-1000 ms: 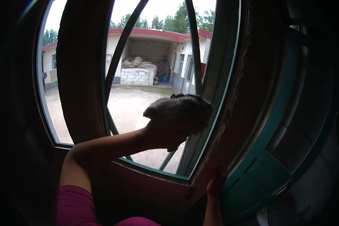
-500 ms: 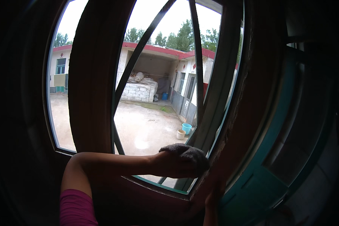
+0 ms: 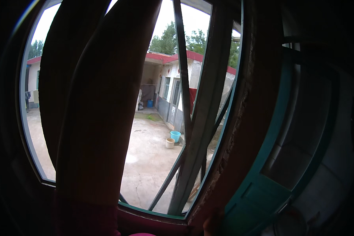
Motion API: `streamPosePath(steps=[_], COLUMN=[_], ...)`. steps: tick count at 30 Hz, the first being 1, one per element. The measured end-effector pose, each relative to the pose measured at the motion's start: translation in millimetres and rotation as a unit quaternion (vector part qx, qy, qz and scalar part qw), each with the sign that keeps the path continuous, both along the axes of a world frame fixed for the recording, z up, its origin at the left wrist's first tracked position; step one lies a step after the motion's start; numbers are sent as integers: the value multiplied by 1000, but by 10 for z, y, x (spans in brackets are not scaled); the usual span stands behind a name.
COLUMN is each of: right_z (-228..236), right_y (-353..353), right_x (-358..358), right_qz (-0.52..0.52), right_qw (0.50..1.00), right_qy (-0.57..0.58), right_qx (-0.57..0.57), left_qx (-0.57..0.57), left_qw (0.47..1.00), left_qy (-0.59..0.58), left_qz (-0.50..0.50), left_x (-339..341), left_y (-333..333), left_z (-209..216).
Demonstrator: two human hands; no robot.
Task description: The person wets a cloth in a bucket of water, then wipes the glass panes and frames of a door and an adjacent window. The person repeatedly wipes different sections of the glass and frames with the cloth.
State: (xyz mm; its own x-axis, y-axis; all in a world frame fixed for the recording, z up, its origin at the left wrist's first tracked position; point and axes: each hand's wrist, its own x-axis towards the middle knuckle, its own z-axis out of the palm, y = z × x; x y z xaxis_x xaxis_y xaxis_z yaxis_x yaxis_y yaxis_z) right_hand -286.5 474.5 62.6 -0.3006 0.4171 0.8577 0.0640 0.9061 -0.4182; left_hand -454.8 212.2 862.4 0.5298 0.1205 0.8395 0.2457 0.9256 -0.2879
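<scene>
My left forearm [image 3: 102, 118] rises in dark silhouette across the window, from the magenta sleeve [image 3: 86, 218] at the lower edge to beyond the top. The left hand and anything in it lie outside the picture. Behind the arm is the window [image 3: 214, 157], with its thin teal frame, a thick upright post and slanting bars. At the lower edge, right of the window's bottom corner, a small dim part of my right hand [image 3: 211, 225] shows against the reddish-brown wall. Its fingers are too dark to make out.
A teal door [image 3: 263, 196] with a pane stands on the right. Rough, chipped plaster [image 3: 234, 137] borders the window. Through it appear a courtyard [image 3: 149, 169], a blue bucket [image 3: 175, 136], a pale bucket [image 3: 169, 143] and a low building with a red roof edge.
My left arm, bent low with a grey cloth against the window's lower right corner, has swung upward, taking the hand out of view. The view has shifted, so the window sits farther left.
</scene>
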Motion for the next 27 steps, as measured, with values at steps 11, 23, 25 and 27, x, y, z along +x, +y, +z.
streamPosePath(steps=[11,23,25,27], right_z=[0,571,347,-163], right_y=[353,192,186,452], right_x=[-124,-175,-88,82], right_qz=[22,35,97,71], right_qw=[994,992,991,992], right_qy=[51,-1,-65,-95], right_qx=[92,124,-63,-34], left_qx=[-291,-505,-513,-525], left_qw=[903,588,584,594], left_qy=[-36,-525,-525,-488], left_qz=[-313,-352,-346,-365], left_x=[-631,-256,-212,-132], left_y=[161,-1077,-1137,-1041], left_z=[-2485,-6523,-6397,-6234])
